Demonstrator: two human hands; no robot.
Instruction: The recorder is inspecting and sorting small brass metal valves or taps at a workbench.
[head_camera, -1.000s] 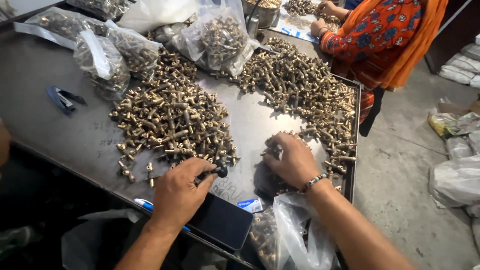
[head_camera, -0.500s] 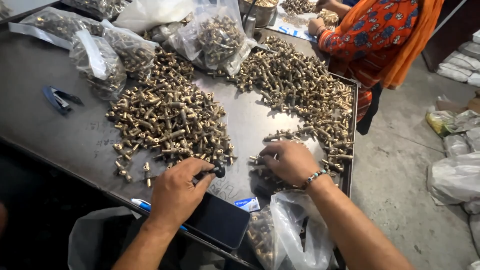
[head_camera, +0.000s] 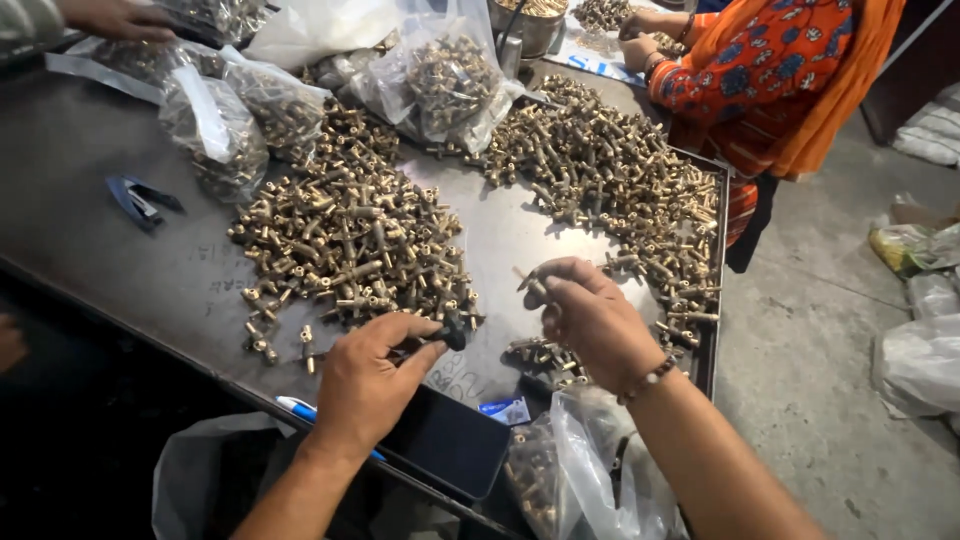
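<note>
A person sorts small brass fittings at a dark metal table (head_camera: 120, 250), seen from a camera worn on the head. The right hand (head_camera: 590, 320) is raised just above the table top, its fingers drawn close together around a single brass fitting (head_camera: 530, 283), whose end pokes out to the left of the fingertips; a beaded bracelet (head_camera: 648, 378) circles the wrist. The left hand (head_camera: 368, 385) rests near the table's front edge, thumb and forefinger pinched on a small black tool (head_camera: 452, 333), which sits at the fingertips just beside the near edge of the central heap of brass fittings (head_camera: 350, 250).

A second, larger heap (head_camera: 610, 180) spreads along the table's right side, beyond the right hand, and a few loose pieces (head_camera: 545, 355) lie on the table directly beneath that hand. A dark phone (head_camera: 450, 465) lies at the table's front edge, between the two forearms, with a blue pen (head_camera: 305, 410) beside it under the left wrist. An open clear plastic bag (head_camera: 590, 480) part-filled with fittings hangs at the table's front right corner, below the right forearm.

Toward the table's far side stand several clear bags of fittings (head_camera: 440, 80), and a blue clip-like tool (head_camera: 138, 200) lies on the table's left. At the far right corner of the table a co-worker in an orange patterned garment (head_camera: 770, 80) works with hands over another pile (head_camera: 640, 25).
</note>
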